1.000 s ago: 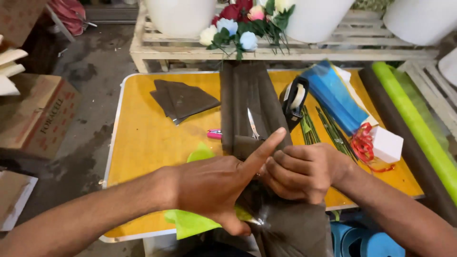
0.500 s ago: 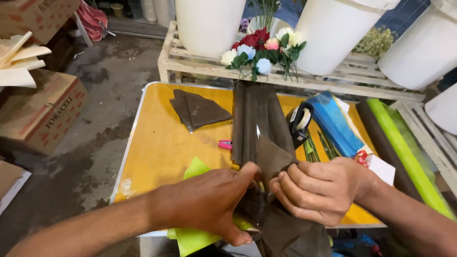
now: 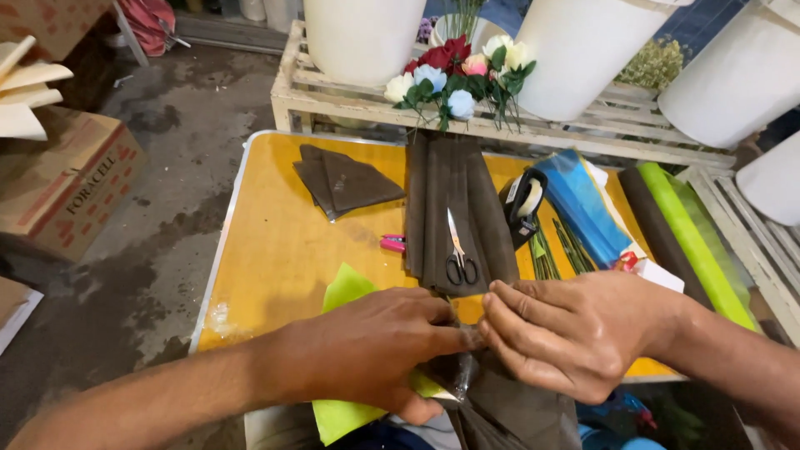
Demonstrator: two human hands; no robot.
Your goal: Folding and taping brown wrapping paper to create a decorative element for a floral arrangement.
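Observation:
My left hand (image 3: 379, 346) and my right hand (image 3: 575, 329) meet at the near edge of the yellow table (image 3: 267, 250). Both pinch a dark brown wrapping sheet (image 3: 508, 404) that is folded under the fingers and hangs over the table's edge toward me. A lime green sheet (image 3: 346, 292) lies under my left hand. Just beyond the fingers, black-handled scissors (image 3: 458, 250) rest on a long stack of dark brown paper (image 3: 450, 192).
Folded brown triangles (image 3: 342, 183) lie far left on the table. A tape dispenser (image 3: 523, 204), blue wrap roll (image 3: 587, 208), green stems (image 3: 554, 250) and green roll (image 3: 692, 229) lie right. A flower bunch (image 3: 458, 75) and white buckets (image 3: 362, 37) sit behind. A cardboard box (image 3: 58, 183) stands left.
My left hand's fingers, stretched out a second ago, have closed onto the brown sheet. Both hands now pinch it together at the table's edge. The scissors on the stack have come into sight.

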